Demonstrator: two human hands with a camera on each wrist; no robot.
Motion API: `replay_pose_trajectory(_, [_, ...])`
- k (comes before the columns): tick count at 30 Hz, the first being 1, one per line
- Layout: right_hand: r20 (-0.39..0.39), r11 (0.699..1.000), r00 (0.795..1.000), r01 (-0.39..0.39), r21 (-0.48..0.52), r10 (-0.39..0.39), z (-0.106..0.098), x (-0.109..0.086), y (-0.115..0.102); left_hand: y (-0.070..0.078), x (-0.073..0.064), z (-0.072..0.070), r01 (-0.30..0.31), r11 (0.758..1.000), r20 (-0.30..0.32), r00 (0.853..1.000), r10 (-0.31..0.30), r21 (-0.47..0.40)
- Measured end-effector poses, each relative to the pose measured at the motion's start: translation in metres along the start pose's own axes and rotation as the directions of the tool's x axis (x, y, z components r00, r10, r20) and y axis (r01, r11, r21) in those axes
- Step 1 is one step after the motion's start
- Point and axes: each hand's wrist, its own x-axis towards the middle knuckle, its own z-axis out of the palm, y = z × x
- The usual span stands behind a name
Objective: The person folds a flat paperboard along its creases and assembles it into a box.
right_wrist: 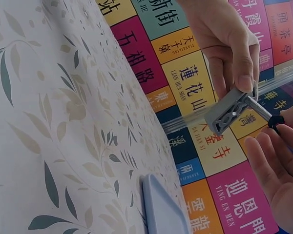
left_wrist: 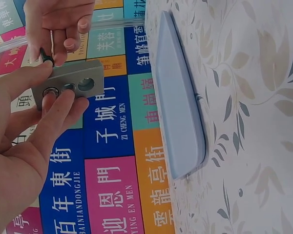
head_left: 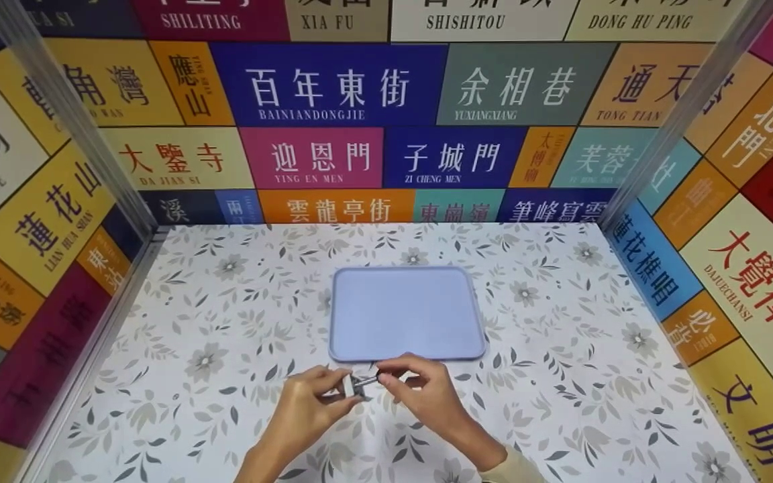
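Between thumb and fingers, my left hand [head_left: 306, 406] grips a small grey metal block [left_wrist: 78, 70] with round holes along one face. The right wrist view shows its other side as a hollow, ribbed underside. My right hand [head_left: 430, 396] pinches the black knob [right_wrist: 276, 121] of a threaded screw [right_wrist: 259, 108]. The shank slants from the knob to one end of the block, where its tip meets the block's edge beside my left thumb. Both hands are held in front of the tray's near edge.
A pale blue rectangular tray [head_left: 406, 315] with a raised rim lies on the table [head_left: 212, 302], which has a leaf-and-flower patterned cover. Walls of coloured panels with writing [head_left: 326, 84] stand at the back and both sides, with clear strips at the corners.
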Motion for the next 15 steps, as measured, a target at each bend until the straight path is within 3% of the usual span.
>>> replay_pose_trajectory(15, [0.003, 0.992, 0.995, 0.095, -0.081, -0.095, -0.0007, 0.0008, 0.0046, -0.0014, 0.0005, -0.0004, -0.008, 1.000, 0.007, 1.000, 0.008, 0.002])
